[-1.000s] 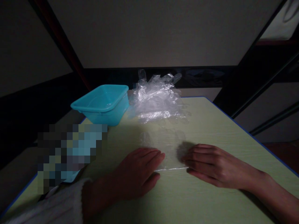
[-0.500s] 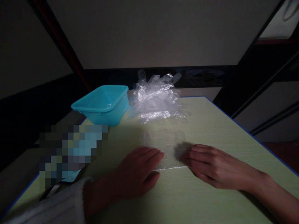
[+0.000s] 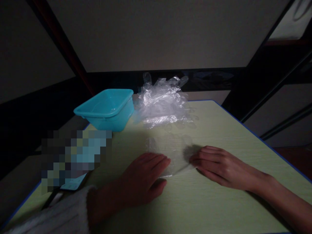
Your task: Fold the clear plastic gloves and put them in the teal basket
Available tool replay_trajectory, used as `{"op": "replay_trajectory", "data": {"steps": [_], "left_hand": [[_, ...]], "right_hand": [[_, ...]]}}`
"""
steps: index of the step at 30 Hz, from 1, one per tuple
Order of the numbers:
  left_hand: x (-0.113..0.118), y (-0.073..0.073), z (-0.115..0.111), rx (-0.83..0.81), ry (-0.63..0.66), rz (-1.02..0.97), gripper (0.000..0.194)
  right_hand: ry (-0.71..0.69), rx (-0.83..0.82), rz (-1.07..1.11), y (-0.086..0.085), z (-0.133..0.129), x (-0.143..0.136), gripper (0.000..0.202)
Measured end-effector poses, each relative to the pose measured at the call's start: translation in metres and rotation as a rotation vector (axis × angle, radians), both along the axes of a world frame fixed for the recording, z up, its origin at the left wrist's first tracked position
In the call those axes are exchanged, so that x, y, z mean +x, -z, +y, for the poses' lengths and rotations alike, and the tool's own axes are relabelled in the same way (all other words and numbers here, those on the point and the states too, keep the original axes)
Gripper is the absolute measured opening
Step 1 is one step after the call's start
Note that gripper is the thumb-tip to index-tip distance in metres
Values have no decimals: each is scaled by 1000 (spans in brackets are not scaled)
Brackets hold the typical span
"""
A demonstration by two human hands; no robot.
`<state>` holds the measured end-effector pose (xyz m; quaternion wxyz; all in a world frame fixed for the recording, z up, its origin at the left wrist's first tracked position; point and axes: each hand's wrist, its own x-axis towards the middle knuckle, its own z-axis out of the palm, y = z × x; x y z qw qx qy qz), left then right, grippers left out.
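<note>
A clear disposable plastic glove (image 3: 176,159) lies flat on the table, hard to make out against the wood. My left hand (image 3: 146,182) rests on its left side, fingers stretched out and the thumb apart from them. At the glove's near right corner, the fingers of my right hand (image 3: 216,167) are pinched on the film and hold it slightly raised, with a fold running toward the middle. Just beyond is a crumpled pile of clear disposable gloves (image 3: 165,100), shiny and overlapping.
A turquoise plastic basin (image 3: 109,113) stands at the back left of the table. A phone-like object (image 3: 75,182), mostly pixelated, lies to the left near my sleeve. The pale table (image 3: 231,130) has a blue edge and meets a wall panel behind.
My right hand has moved slightly up and away with the glove's corner, so the near edge now lifts and folds. My left hand has stayed in place.
</note>
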<state>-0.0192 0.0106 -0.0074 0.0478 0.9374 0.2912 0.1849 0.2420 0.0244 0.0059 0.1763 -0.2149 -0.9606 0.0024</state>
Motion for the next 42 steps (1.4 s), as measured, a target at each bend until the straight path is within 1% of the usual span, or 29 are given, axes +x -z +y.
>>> {"op": "replay_trajectory", "data": {"steps": [4, 6, 9, 12, 15, 18, 21, 24, 29, 31, 33, 36, 39, 42], "left_hand": [[1, 1, 1, -22, -18, -10, 35], [1, 2, 3, -22, -23, -35, 32], [0, 6, 5, 19, -29, -85, 25], [-3, 8, 9, 36, -37, -126, 21], [-5, 8, 11, -12, -67, -161, 23], [-5, 4, 12, -117, -141, -211, 25], [-5, -3, 13, -227, -220, -308, 25], [-4, -11, 13, -288, -274, -396, 24], [-6, -20, 12, -352, -310, -400, 28], [-8, -23, 10, -359, -305, -398, 29], [-9, -25, 7, -387, -301, -409, 30], [-8, -27, 3, -538, -292, -452, 30], [-6, -30, 0, -759, -278, -551, 30], [-5, -31, 0, -976, -317, -665, 32]], "right_hand": [[14, -71, 81, -1, 1, 2, 22], [19, -151, 153, -1, 2, 2, 19], [35, -268, 252, -1, 4, 2, 15], [92, -315, 321, 1, 6, 1, 14], [134, -331, 396, 3, 7, 1, 11], [177, -357, 460, 2, 8, 0, 9], [209, -392, 550, 0, 7, 1, 7], [251, -410, 630, -2, 5, 1, 9], [328, -417, 702, -7, 2, 1, 16], [334, -433, 731, -9, 1, 0, 17], [310, -497, 770, -11, -1, -2, 17], [257, -638, 826, -13, -3, -4, 18], [253, -759, 846, -16, -7, -5, 22], [256, -927, 870, -19, -11, -7, 24]]}}
